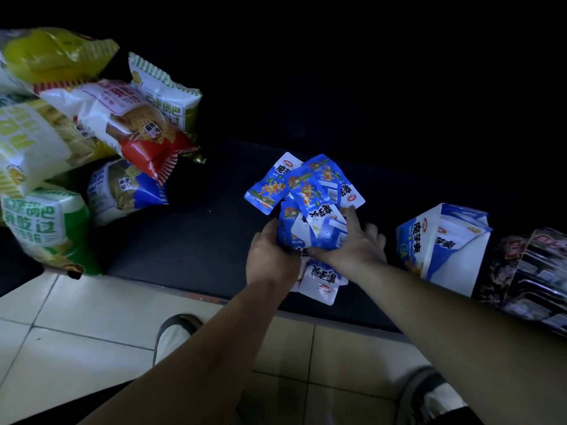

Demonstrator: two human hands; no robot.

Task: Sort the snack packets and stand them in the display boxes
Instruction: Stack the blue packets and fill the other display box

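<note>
While both hands are clamped on one messy bundle, slip risk is high. Nearest the tiled floor (92, 317), a stray packet (322, 283) sags below the wrists at the lip of the dark shelf (199, 240). Left hand (270, 256) curls round the bundle's left side. Right hand (356, 243) grips from the right, fingers splayed over the top, thumb across the front. The blue packets (310, 204) are fanned at mixed angles above the shelf, not squared. The blue display box (438, 240) sits just right, open. Likely failures: the low packet drops to the floor, outer ones slide out on transfer, or misaligned edges snag the box rim. The big snack bags (122, 124) far left lean loosely.
</note>
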